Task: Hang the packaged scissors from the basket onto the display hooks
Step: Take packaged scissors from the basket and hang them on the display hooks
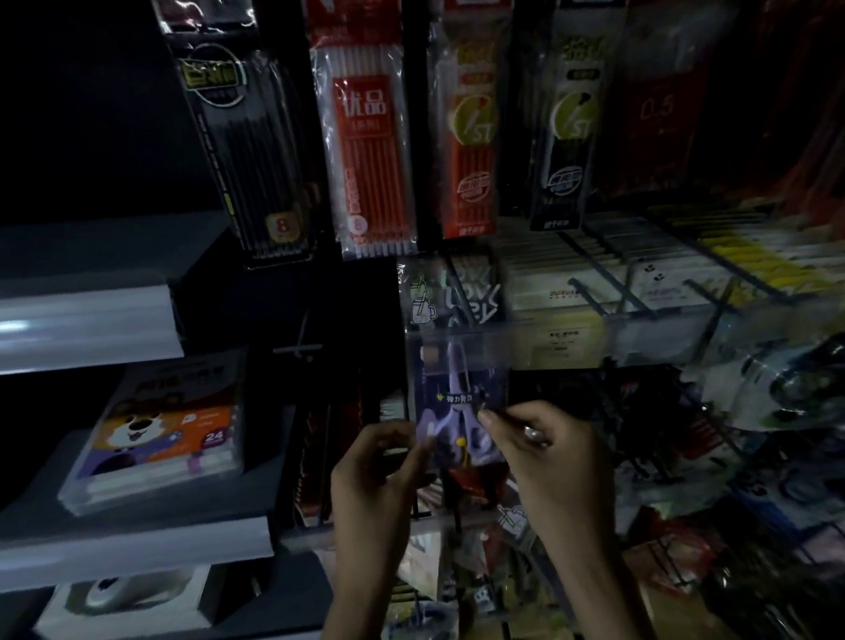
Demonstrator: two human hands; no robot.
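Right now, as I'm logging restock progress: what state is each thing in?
scissors pack: upright, held at the display; too dark to tell if it is on a hook.
left hand: pinches the pack's left edge.
right hand: pinches its right edge.
pen packs: hanging in a row above.
cartoon box: lying on the left shelf.
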